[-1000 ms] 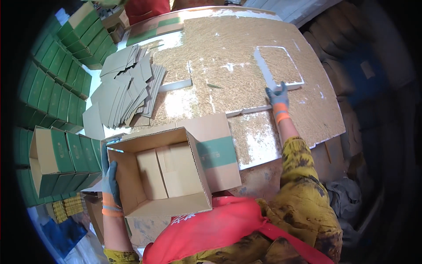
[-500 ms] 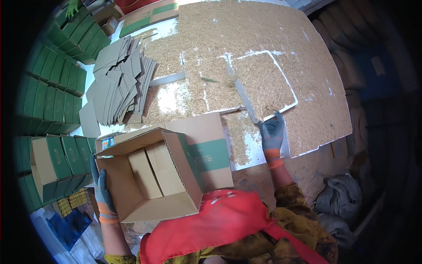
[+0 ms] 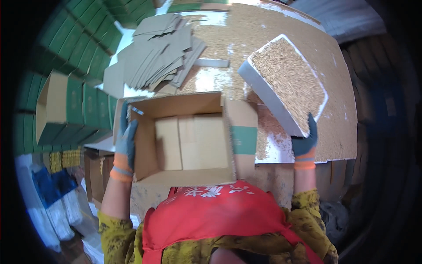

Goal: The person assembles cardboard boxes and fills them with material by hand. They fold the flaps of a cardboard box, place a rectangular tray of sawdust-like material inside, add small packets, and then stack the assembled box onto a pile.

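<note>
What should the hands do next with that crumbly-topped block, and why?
Probably bring the white-sided block left, over the cardboard box. The right hand already grips the block at its near end, while the left hand holds the box by its left wall, its mouth open and only bare cardboard showing inside.

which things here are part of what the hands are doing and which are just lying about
In hand:
open cardboard box, left hand at its side
pale-sided slab with grainy brown top, right hand holding its near corner

Apparently just lying about:
grey card sheets
green boxes
flat green-banded cardboard
yellow bundles
</note>
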{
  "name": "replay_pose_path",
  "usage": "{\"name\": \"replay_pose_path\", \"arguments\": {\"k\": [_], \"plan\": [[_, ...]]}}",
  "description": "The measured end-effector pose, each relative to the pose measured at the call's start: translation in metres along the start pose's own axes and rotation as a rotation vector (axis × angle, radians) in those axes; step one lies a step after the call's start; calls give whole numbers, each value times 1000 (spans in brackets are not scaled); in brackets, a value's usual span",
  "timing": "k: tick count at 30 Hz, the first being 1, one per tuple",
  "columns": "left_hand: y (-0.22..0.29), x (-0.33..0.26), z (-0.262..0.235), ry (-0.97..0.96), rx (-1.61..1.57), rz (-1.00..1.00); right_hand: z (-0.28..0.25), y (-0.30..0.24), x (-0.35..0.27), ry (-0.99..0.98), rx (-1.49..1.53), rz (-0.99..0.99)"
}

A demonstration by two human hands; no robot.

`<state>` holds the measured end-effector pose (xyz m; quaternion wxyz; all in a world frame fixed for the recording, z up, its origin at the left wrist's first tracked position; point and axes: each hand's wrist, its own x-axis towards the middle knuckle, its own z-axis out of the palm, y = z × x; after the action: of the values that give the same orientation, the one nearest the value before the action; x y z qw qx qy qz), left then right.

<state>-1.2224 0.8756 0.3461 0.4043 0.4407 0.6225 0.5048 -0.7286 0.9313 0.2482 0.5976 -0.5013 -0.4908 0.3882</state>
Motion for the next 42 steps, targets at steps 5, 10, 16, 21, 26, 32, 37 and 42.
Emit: {"name": "replay_pose_path", "arguments": {"k": [5,10,16,21,26,32,37,42], "plan": [[-17,1,-19,-9,178,176,32,-109,-38,-176,166,64],[-40,-7,-33,41,250,394,90,-200,-84,-303,50,229],[-38,-21,-34,57,-289,110,199,-231,-108,-378,-85,378],[-29,-22,-41,-2,-262,77,214,-203,-89,-519,-308,432],[-112,31,-98,167,-16,58,217,-191,-65,-921,-1417,188],[-205,49,-135,146,1162,-376,244,-200,-25,-915,-784,213],[-221,55,-135,311,928,-347,258,-130,99,-757,-465,424],[-234,41,-160,437,707,-359,315,72,155,-805,-16,925]]}}
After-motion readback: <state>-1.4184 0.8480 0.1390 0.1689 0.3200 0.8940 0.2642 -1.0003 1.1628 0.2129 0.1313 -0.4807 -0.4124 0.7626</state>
